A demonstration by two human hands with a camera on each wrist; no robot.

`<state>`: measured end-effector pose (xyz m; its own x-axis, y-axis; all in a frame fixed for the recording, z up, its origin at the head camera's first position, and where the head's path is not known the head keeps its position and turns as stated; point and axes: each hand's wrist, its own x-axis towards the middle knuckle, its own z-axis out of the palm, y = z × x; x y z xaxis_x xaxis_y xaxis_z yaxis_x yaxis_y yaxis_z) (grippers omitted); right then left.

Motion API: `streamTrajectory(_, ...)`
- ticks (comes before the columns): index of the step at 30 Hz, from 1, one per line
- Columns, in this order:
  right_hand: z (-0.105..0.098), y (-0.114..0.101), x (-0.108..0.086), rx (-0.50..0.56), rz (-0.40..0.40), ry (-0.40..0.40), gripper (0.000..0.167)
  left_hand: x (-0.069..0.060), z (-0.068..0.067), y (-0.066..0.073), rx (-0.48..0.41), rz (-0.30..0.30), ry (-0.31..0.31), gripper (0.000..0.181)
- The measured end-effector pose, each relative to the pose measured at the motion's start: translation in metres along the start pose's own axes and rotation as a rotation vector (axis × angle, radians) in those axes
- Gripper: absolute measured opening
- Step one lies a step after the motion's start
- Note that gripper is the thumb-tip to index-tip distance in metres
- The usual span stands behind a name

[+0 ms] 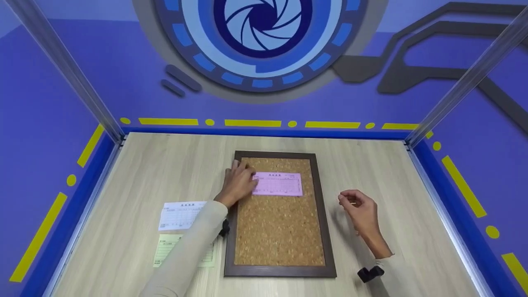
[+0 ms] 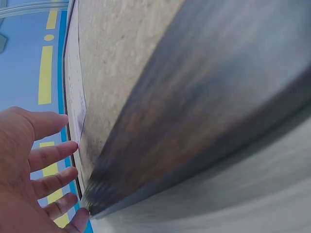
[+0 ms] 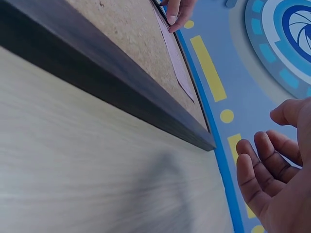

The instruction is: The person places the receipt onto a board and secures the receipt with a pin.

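A pink paper form lies on the upper part of a cork board with a dark brown frame. My left hand rests at the slip's left edge, over the frame's left side. In the left wrist view, the fingers are spread and fairly straight, their tips by the slip and frame. To the right of the board, my right hand hovers above the table. Its fingers are loosely bent and hold nothing visible in the right wrist view.
On the wooden table, left of the board, lie a white form and a green form. My left sleeve covers part of both. Blue-purple walls with metal corner posts enclose the table.
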<state>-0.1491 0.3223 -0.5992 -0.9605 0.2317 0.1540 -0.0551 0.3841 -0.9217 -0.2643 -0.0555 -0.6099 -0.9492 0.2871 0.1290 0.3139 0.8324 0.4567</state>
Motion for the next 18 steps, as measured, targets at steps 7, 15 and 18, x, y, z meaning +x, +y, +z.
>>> streamTrajectory(7,-0.006,-0.008,-0.008,-0.054,-0.056,0.002,0.014,-0.004,0.001,-0.009,-0.115,-0.008,-0.003,0.034)
streamTrajectory(15,-0.017,0.017,-0.007,-0.072,-0.05,-0.014,0.02,-0.012,-0.002,-0.02,-0.163,0.051,-0.078,0.05)
streamTrajectory(18,-0.018,0.019,-0.008,-0.072,-0.041,-0.011,0.022,-0.014,-0.002,-0.022,-0.167,0.051,-0.101,0.053)
